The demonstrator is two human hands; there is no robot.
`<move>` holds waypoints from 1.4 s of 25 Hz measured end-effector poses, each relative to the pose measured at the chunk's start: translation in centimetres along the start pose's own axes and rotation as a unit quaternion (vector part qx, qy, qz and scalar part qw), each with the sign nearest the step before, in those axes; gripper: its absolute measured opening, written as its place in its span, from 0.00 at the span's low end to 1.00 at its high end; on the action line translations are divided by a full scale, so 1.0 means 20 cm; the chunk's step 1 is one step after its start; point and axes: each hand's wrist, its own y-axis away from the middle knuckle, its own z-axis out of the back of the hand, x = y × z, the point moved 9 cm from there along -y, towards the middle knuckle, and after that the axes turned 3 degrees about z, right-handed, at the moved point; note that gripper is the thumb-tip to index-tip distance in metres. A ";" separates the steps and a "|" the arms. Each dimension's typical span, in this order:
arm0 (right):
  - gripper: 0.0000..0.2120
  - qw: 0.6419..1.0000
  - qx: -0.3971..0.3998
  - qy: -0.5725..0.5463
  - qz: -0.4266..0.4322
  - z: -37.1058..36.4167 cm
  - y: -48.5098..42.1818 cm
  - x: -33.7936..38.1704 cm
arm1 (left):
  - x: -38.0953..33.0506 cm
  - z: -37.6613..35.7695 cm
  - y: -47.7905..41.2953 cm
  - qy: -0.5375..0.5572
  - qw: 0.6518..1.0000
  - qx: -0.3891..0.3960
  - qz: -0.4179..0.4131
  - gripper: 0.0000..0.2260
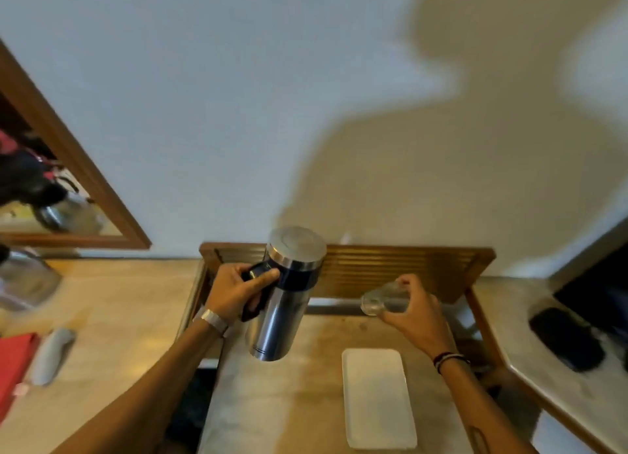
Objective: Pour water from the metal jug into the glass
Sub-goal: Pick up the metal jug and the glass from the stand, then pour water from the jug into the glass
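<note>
Left hand (238, 292) fingers (266, 276) wrapped round the black handle of the metal jug (283, 312), held off the desk (272, 402), lid on. Right hand (413, 309) fingers curled round the glass (382, 300), tipped sideways, right of the jug, apart. White tray (377, 399) on desk below right fingers.

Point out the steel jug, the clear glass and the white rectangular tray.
steel jug (277, 321), head view, lower body.
clear glass (377, 302), head view, near its mouth.
white rectangular tray (377, 399), head view, bare centre.
</note>
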 end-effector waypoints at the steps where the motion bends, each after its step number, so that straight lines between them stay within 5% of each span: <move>1: 0.32 0.999 -0.010 -0.031 0.027 0.11 -0.04 0.15 | -0.19 0.05 -0.02 0.023 0.999 -0.019 -0.018 0.34; 8: 0.37 0.951 -0.053 -0.222 0.210 0.92 -0.14 1.27 | -1.57 0.19 -0.06 0.092 0.984 -0.006 -0.152 0.30; 14: 0.34 0.918 -0.078 -0.257 0.290 1.32 -0.04 1.78 | -2.24 0.17 0.01 0.062 0.981 -0.005 -0.183 0.26; 25: 0.45 0.911 -0.049 -0.266 0.310 1.47 0.03 1.95 | -2.71 0.06 0.04 -0.152 0.974 -0.021 -0.165 0.25; 28: 0.47 0.911 -0.040 -0.274 0.306 1.45 0.02 1.95 | -2.73 0.04 0.04 -0.188 0.972 -0.003 -0.139 0.32; 35: 0.43 0.910 -0.032 -0.279 0.306 1.40 -0.04 1.94 | -2.86 0.00 0.11 -0.322 0.928 -0.055 -0.181 0.26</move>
